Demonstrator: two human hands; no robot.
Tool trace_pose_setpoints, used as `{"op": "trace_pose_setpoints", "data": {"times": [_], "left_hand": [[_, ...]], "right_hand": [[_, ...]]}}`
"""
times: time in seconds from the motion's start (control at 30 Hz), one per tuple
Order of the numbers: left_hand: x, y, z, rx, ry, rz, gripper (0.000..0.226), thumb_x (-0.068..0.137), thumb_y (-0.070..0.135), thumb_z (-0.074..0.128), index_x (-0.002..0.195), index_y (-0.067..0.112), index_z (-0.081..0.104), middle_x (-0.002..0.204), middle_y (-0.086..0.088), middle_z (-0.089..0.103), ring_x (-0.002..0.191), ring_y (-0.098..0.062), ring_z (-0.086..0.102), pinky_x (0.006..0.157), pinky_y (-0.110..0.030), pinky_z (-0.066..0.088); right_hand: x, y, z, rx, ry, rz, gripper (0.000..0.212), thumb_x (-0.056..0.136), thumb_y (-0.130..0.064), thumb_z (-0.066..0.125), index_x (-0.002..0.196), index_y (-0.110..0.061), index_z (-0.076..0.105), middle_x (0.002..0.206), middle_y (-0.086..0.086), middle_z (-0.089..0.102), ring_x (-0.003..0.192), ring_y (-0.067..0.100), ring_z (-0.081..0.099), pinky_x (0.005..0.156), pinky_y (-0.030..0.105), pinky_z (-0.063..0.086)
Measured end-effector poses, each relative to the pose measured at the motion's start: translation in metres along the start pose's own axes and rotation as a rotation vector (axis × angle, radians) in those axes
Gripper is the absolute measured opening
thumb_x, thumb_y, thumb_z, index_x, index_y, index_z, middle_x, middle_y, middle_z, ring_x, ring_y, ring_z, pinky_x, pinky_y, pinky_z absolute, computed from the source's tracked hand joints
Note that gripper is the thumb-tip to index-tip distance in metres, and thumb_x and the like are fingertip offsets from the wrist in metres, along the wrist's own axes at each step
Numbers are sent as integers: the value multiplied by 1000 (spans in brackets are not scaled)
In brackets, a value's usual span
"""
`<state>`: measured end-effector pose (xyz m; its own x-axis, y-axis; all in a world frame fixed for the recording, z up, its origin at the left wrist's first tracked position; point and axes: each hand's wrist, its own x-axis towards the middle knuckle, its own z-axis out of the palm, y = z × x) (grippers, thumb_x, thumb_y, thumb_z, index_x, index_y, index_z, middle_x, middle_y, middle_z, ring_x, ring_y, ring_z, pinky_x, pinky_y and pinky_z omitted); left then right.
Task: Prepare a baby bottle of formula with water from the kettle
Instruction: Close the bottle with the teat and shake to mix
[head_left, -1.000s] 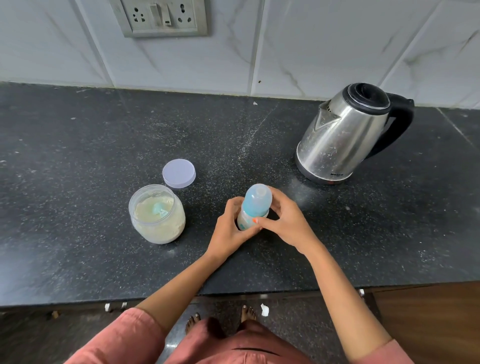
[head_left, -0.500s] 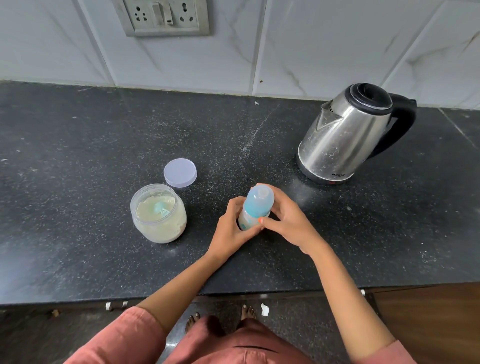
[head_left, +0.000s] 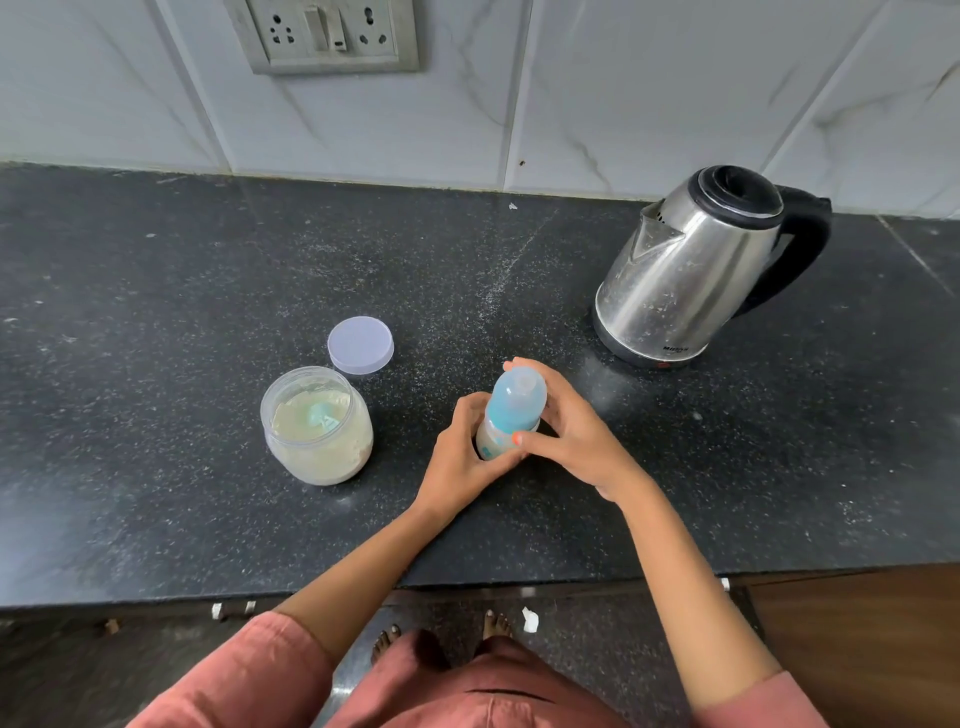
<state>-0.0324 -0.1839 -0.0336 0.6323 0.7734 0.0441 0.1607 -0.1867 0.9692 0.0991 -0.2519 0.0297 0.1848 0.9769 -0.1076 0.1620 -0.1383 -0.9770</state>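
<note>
Surface (head_left: 156, 312): the whole left part is free, front edge to wall. The rear centre strip along the wall is free, as is the front right corner.

Obstacles:
- Open jar (head_left: 317, 431), left of centre.
- Lid (head_left: 360, 345), flat just behind the jar; contact cannot be told.
- Kettle (head_left: 680, 275), right rear, handle to the right.
- Bottle (head_left: 511, 410), upright at centre front, with left hand (head_left: 462, 462) and right hand (head_left: 571, 436) wrapped round it.

Narrow gap between jar and left hand. Broad lane between right hand and kettle.
</note>
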Motion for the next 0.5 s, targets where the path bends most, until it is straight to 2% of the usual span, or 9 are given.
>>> {"op": "trace_pose_setpoints", "data": {"times": [0.07, 0.2, 0.3, 0.37, 0.43, 0.5], "left_hand": [[0, 1, 1, 0, 4, 0, 59, 71, 24, 79, 108, 44, 37, 112, 24, 54, 106, 6, 55, 90, -17, 46], [0, 1, 0, 5, -5, -4, 59, 72, 24, 78, 109, 44, 36, 112, 24, 53, 106, 7, 54, 89, -13, 44], [1, 0, 0, 8, -7, -5, 60, 72, 22, 78, 109, 44, 36, 113, 23, 54, 107, 7, 54, 89, -14, 45], [0, 0, -1, 17, -2, -1, 60, 72, 22, 78, 109, 44, 36, 112, 24, 54, 106, 9, 53, 89, -14, 45], [0, -1, 0, 20, 2, 4, 60, 72, 23, 78, 109, 44, 36, 112, 23, 55, 105, 8, 54, 89, -17, 46], [0, -1, 0, 19, 2, 7, 60, 71, 26, 78, 110, 43, 37, 113, 21, 55, 106, 4, 56, 89, -21, 48]], "right_hand": [[0, 1, -4, 28, -11, -2, 63, 69, 0, 63, 120, -33, 44, 130, -7, 51, 123, 4, 47, 107, 22, 35], [2, 4, -2, 14, 104, -7, 62, 66, 5, 72, 108, -34, 47, 119, -6, 55, 116, 10, 51, 103, 25, 39], [4, 6, 11, -62, 227, -21, 59, 60, -11, 77, 101, -38, 45, 118, 4, 51, 110, 13, 52, 95, 22, 43], [6, 6, 18, -125, 276, -30, 57, 57, -20, 74, 100, -40, 43, 116, 2, 47, 108, 14, 51, 94, 24, 44], [7, 4, 16, -147, 249, -28, 57, 58, -21, 73, 102, -41, 44, 116, 0, 45, 110, 14, 51, 95, 23, 43], [5, 1, 8, -111, 129, -21, 63, 63, -13, 75, 111, -40, 44, 124, 0, 47, 114, 6, 50, 96, 15, 40]]}}
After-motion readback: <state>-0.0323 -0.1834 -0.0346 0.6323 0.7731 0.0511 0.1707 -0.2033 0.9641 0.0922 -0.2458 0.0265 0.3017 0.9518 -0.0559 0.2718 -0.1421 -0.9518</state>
